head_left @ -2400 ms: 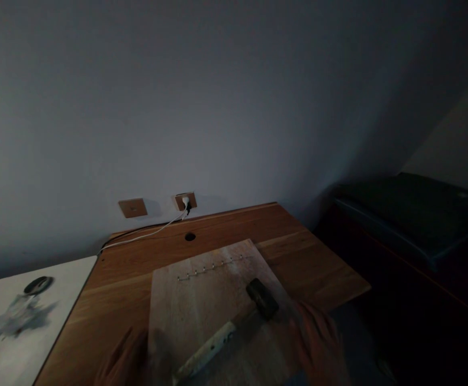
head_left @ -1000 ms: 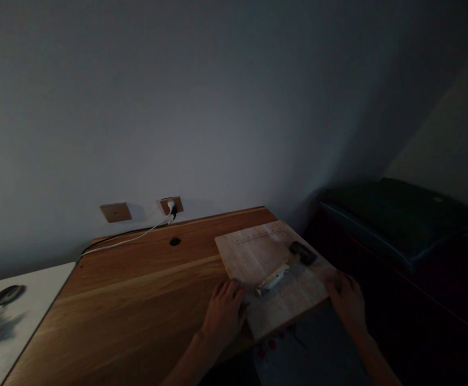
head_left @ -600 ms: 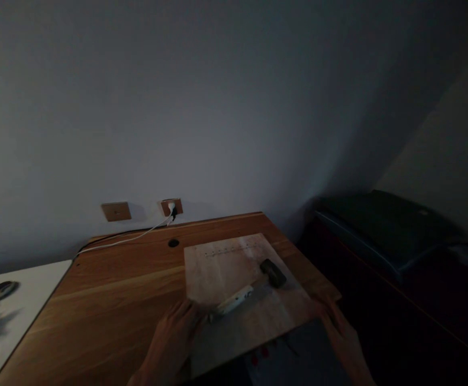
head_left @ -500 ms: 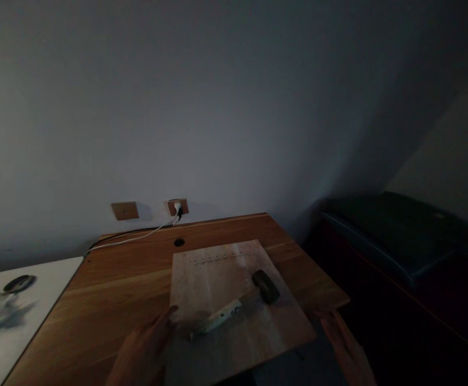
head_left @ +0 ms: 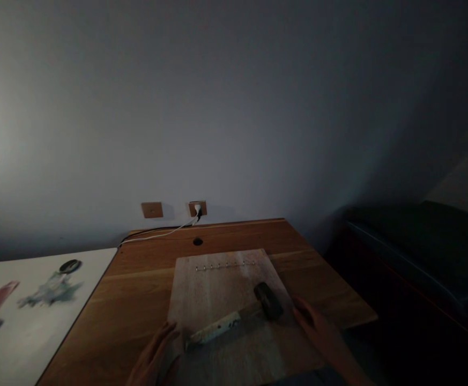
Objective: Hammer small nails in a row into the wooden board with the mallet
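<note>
A flat wooden board (head_left: 213, 292) lies on the wooden table, with several nails (head_left: 219, 266) standing in a row near its far edge. On the board rests a hammer (head_left: 217, 328), its dark head (head_left: 269, 301) to the right and its pale, worn-looking handle towards the lower left. My left hand (head_left: 155, 351) grips the board's left edge, close to the handle's end. At the right edge, beside the hammer head, my right hand (head_left: 316, 328) has its fingers on the board. Neither hand touches the hammer. The undersides of both hands are hidden.
The wooden table (head_left: 137, 292) meets the wall, where a plug (head_left: 197, 208) sits in a socket with cables trailing left. A white table (head_left: 84, 300) adjoins on the left, holding a dark round object (head_left: 70, 266) and a crumpled clear bag (head_left: 51, 290). Dark bedding (head_left: 418, 236) lies right.
The board, with the hammer on it, has shifted slightly left and nearer on the table. My right hand has come in to the board's right edge. The view has turned left.
</note>
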Available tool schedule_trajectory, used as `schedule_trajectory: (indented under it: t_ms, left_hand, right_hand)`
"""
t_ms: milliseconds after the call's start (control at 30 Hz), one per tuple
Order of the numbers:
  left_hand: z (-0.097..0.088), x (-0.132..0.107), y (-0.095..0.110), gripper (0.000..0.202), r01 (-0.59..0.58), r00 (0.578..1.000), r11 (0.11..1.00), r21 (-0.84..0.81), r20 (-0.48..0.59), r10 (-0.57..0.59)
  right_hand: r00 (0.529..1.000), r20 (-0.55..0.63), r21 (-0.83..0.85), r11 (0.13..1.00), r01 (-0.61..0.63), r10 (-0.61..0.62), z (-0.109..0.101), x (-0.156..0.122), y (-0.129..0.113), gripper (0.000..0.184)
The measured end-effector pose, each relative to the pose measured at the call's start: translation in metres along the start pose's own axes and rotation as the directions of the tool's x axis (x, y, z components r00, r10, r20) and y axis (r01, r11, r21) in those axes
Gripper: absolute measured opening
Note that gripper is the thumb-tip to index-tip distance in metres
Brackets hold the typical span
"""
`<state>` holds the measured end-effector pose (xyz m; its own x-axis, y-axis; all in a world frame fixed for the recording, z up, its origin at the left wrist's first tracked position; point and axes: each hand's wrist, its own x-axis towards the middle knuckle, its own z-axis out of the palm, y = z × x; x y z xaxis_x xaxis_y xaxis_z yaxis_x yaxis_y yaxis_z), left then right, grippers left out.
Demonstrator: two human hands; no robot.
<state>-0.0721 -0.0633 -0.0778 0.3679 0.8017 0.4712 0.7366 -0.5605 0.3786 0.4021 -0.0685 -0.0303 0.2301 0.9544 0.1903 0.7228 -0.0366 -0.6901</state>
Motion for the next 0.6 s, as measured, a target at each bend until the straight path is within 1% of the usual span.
schedule_trajectory:
  t_ms: [100,167,233,333,400,467,533,600]
  left_hand:
    - [-0.004,-0.005,0.008,0.053,-0.043,0.999,0.999,0.032,-0.001,0.043]
    - [-0.010,-0.008,0.015,0.056,-0.047,0.999,0.997,0.058,0.008,0.047]
    - [-0.014,-0.012,0.021,0.062,-0.042,0.998,0.996,0.082,0.042,0.039]
    - [-0.014,-0.020,0.030,0.073,-0.040,0.996,0.995,0.094,0.078,0.033]
    - [-0.012,-0.025,0.034,0.077,-0.035,0.998,0.995,0.089,0.063,0.029]
    - [-0.011,-0.026,0.036,0.079,-0.020,0.999,0.996,0.086,0.039,0.016]
    - [-0.016,-0.021,0.037,0.077,0.017,1.000,0.996,0.084,0.025,-0.019]
    - [-0.025,-0.008,0.035,0.074,0.082,0.994,0.994,0.069,0.063,-0.086]
  right_hand:
    - [1.000,-0.027,-0.037,0.999,0.010,-0.011,0.005,-0.002,-0.001,0.045]
    - [0.998,-0.057,-0.055,0.998,0.033,-0.036,0.008,-0.004,0.005,0.044]
    - [0.996,-0.077,-0.057,0.998,0.034,-0.038,0.011,-0.007,0.014,0.045]
    - [0.997,-0.069,-0.035,0.999,0.023,-0.026,0.013,-0.012,0.027,0.047]
    - [0.998,-0.045,-0.031,0.998,0.051,-0.052,0.012,-0.013,0.032,0.046]
    - [0.997,-0.011,-0.058,0.995,0.078,-0.079,0.010,-0.009,0.029,0.046]
    - [0.996,0.024,-0.119,0.989,0.088,-0.086,0.007,0.001,0.020,0.049]
    - [0.995,0.041,-0.199,0.975,0.100,-0.094,0.006,0.016,0.005,0.050]
